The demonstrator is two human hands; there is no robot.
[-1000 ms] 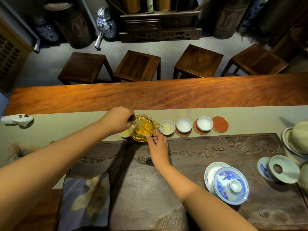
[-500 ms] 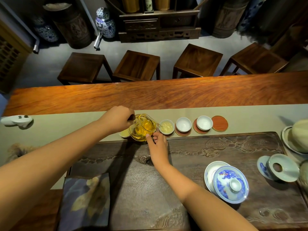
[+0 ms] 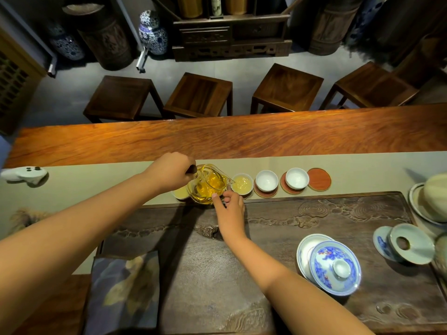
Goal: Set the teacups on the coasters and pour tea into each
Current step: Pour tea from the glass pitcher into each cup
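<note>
My left hand point(image 3: 169, 171) grips the handle of a glass pitcher point(image 3: 208, 184) of amber tea, tilted with its spout over a white teacup point(image 3: 242, 183) that holds pale tea. My right hand point(image 3: 229, 209) rests its fingertips against the pitcher's lower side. Another teacup with tea point(image 3: 180, 192) shows partly behind the pitcher on the left. Two empty white teacups point(image 3: 266, 180) point(image 3: 297, 178) sit on red coasters to the right. One red coaster point(image 3: 318, 179) at the row's right end is bare.
A dark carved tea tray point(image 3: 314, 221) lies in front of me, with a blue-and-white lidded gaiwan point(image 3: 335, 267) and a pale strainer on a saucer point(image 3: 408, 243). A folded cloth point(image 3: 125, 286) lies at the lower left. Stools stand beyond the table.
The teacup under the spout has filled with more pale tea. Both hands and the pitcher have stayed almost still.
</note>
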